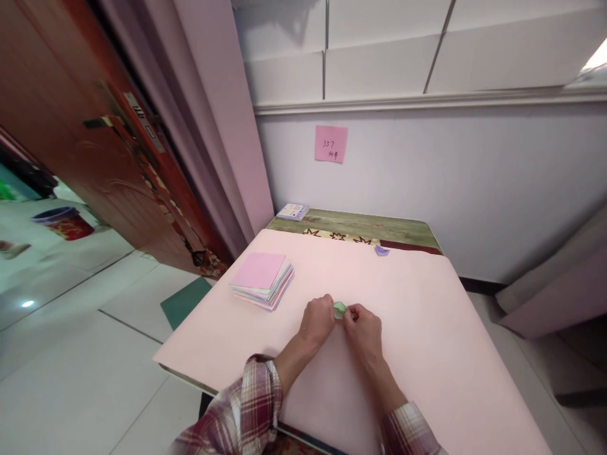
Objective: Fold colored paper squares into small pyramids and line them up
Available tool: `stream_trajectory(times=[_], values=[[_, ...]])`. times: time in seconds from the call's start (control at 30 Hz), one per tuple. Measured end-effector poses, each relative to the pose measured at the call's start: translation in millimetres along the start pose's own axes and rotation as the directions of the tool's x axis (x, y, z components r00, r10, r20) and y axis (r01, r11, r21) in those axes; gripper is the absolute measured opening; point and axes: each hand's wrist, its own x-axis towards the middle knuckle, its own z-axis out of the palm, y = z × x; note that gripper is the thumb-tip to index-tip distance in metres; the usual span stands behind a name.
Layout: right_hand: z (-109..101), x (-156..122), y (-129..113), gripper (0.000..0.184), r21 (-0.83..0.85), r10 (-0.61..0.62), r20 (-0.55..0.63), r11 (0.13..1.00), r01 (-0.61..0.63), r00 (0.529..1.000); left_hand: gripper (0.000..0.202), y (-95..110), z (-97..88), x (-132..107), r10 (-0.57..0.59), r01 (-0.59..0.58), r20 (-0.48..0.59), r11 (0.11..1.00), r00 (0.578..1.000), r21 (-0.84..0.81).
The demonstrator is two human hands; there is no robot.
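Observation:
A small folded piece of green paper (339,309) is held between my two hands, low over the middle of the pink table cover. My left hand (318,320) pinches its left side with fingers closed. On the other side, my right hand (363,327) grips the right edge between thumb and fingers. The fingers hide part of the paper, so its full shape does not show. To the left of my hands lies a stack of square coloured paper (260,272), a pink sheet on top. Near the far edge rests a small folded purple paper piece (382,251).
The pink cover (427,341) spreads over a green wood-patterned table (379,223). A small pack (293,212) sits at its far left corner. A pink note (331,144) hangs on the wall behind. Leftward are a curtain, a brown door (109,145) and a red bin (66,224).

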Motion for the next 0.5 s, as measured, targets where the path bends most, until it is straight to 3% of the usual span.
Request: stream_trajectory(times=[0.2, 0.33, 0.5], values=[[-5, 2, -2, 0.023, 0.087, 0.063, 0.032, 0.994, -0.065, 0.998, 0.019, 0, 2.2, 2, -0.028, 0.028, -0.017, 1.000, 0.999, -0.009], [-9, 3, -3, 0.035, 0.159, 0.090, 0.015, 0.983, -0.091, 0.996, 0.016, -4, 3.8, 7, -0.048, 0.043, -0.040, 0.990, 0.998, -0.133], [-7, 5, 7, 0.045, 0.472, 0.279, 0.043, 0.840, -0.266, 0.959, 0.035, -23, -3.8, 14, -0.072, 0.050, -0.060, 0.950, 0.996, -0.308]])
